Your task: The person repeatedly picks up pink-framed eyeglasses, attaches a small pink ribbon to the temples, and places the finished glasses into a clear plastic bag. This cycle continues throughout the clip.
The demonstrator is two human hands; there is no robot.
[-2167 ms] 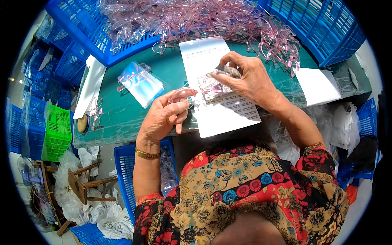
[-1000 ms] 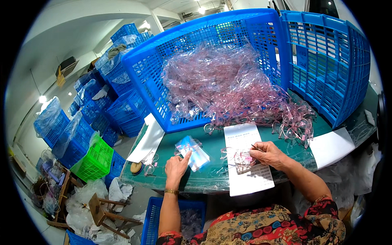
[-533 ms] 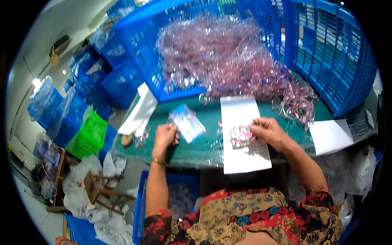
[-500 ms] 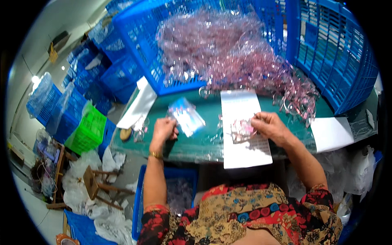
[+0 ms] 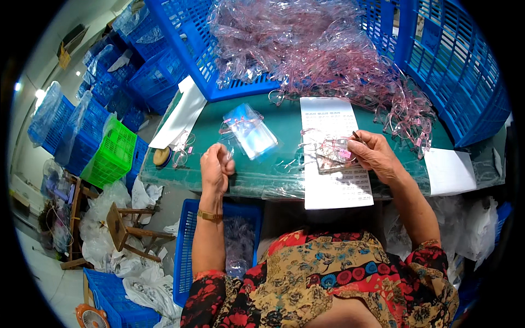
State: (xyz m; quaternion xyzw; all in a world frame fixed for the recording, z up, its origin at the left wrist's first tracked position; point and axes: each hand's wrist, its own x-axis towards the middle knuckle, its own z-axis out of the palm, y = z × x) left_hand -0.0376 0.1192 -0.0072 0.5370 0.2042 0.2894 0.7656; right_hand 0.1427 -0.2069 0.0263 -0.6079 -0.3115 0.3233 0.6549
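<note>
My left hand [image 5: 217, 167] is raised over the near table edge, fingers curled together, beside a small stack of clear plastic bags [image 5: 252, 134]. What it holds, if anything, I cannot make out. My right hand [image 5: 378, 157] pinches a thin dark tool [image 5: 356, 135] whose kind I cannot make out. It is over a white sheet of printed labels [image 5: 328, 191]. By its fingertips, a small block [image 5: 328, 164] lies on the sheet, with a thin wire-like piece and a pink tag [image 5: 344, 153] on top.
A tipped blue crate [image 5: 199, 60] spills a heap of bagged pink pieces [image 5: 306, 49] over the green table [image 5: 213, 131]. Another blue crate [image 5: 459, 71] stands at the right. White papers [image 5: 451, 171] lie at both sides. Below is a blue basket [image 5: 186, 262]; a wooden stool [image 5: 117, 227] stands left.
The view has shifted, so the table appears slightly higher. My left hand has drawn a little away from the bag stack; my right hand stays by the block on the sheet.
</note>
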